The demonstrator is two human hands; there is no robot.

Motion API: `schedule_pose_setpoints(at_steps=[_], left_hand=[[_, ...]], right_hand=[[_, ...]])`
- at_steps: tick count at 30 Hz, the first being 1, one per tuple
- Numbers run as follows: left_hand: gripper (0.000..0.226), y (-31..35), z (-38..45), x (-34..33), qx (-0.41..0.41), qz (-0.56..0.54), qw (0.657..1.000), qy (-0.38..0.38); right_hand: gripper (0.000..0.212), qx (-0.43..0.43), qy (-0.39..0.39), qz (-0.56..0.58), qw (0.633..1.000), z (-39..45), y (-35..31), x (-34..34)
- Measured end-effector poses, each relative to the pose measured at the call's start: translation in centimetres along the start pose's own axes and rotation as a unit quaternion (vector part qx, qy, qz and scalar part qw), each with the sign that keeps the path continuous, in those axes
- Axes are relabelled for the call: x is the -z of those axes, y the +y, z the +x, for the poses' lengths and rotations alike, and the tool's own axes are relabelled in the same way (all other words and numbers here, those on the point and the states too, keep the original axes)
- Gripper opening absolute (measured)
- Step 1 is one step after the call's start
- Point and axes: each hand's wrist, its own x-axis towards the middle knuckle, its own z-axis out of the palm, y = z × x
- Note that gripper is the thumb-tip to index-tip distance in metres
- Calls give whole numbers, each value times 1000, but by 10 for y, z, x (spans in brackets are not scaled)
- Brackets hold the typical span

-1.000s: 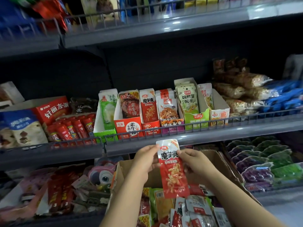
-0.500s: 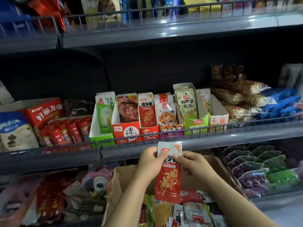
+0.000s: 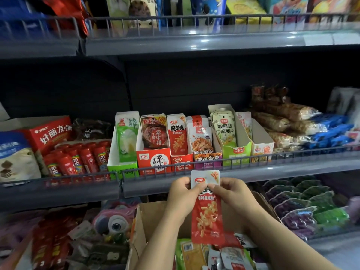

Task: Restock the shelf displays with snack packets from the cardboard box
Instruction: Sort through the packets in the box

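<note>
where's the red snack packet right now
Head view, centre: red snack packet pinched by left hand and right hand, above the cardboard box.

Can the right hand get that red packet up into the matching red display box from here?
Probably yes. Both hands, left and right, pinch the red packet just below the shelf rail. The red display box sits right above, open-topped, with nothing between but the low rail.

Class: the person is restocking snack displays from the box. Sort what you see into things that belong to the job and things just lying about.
Job: red packet, left hand, right hand, cardboard box, matching red display.

Lying about: plush toy, blue packs, grape jellies.
</note>
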Motion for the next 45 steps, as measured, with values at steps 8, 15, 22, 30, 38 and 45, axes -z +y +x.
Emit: schedule_pose_setpoints(at_steps=[8, 15, 22, 30, 38, 45], left_hand=[[21, 2, 19, 12, -84, 4, 996, 40], [46, -12, 39, 42, -238, 393, 873, 165], [59, -19, 51, 50, -199, 498, 838, 102], [56, -15, 57, 47, -203, 502, 832, 121], [52, -14, 59, 46, -215, 482, 837, 142], [48, -27, 71, 48, -242, 484, 824, 167]], right_hand=[[23, -14, -4, -28, 999, 26, -34, 1], [34, 8, 49, -92, 995, 78, -69, 4], [20, 65, 113, -96, 987, 134, -109, -11], [23, 86, 137, -92, 982, 187, -111, -31], [7, 41, 95, -221, 970, 216, -99, -44], [22, 71, 120, -278, 951, 230, -88, -48]])
